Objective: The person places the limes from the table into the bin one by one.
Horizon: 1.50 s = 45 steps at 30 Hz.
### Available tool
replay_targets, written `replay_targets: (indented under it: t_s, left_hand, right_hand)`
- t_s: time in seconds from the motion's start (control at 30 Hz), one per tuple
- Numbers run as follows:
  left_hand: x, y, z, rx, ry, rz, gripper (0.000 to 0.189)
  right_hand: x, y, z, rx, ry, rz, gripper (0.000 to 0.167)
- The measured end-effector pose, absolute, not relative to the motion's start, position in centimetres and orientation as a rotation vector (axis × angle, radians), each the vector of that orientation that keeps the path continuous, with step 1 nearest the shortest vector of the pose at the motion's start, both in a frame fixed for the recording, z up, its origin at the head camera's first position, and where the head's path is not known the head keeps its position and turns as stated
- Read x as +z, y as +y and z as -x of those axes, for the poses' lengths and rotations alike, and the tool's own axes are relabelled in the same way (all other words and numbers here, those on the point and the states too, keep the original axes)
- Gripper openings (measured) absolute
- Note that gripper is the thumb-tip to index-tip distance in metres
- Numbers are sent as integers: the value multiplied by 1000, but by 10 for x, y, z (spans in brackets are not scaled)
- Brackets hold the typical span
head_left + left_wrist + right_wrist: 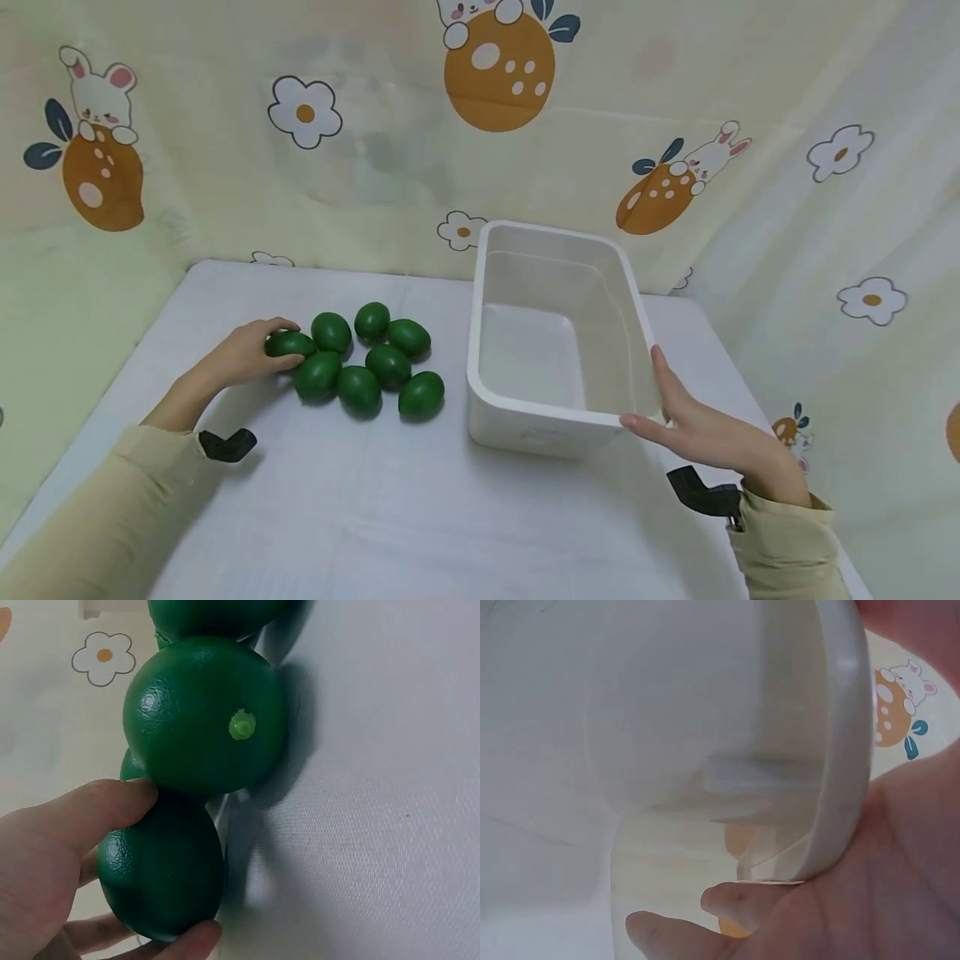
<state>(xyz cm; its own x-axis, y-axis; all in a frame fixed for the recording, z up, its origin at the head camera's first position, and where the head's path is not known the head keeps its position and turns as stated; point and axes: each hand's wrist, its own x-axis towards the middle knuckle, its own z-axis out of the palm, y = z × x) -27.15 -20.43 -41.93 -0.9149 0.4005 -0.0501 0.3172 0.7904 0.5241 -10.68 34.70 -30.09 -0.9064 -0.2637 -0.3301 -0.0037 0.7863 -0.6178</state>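
My left hand grips a smooth dark green lime at the left end of a cluster of several limes. Thumb and fingers lie on opposite sides of this lime in the left wrist view. Touching it is another lime with a pale green stem nub. A white rectangular box stands right of the cluster. At the box's near right corner rests my right hand, thumb at the front rim and straight fingers along the right side. The right wrist view shows the palm against the rim.
A white cloth covers the table. Behind it hangs a pale curtain printed with rabbits, orange fruit and flowers. A black wrist mount sits by the left sleeve, and another black mount by the right.
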Motion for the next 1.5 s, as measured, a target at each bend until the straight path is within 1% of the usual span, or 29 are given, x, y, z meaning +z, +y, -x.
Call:
replay_targets:
  t_s: [0.57,1.03,1.5]
  left_hand:
    - [-407,-211,258,921,2915,-405,62]
    - [-384,-199,250,985,3001,-369,62]
    - [-376,-187,247,1063,3060,-385,60]
  right_hand:
    - [-307,348,106,-920,2589,208,104]
    - [-305,349,107,-947,2591,224,105]
    - [-309,348,109,-968,2597,224,105]
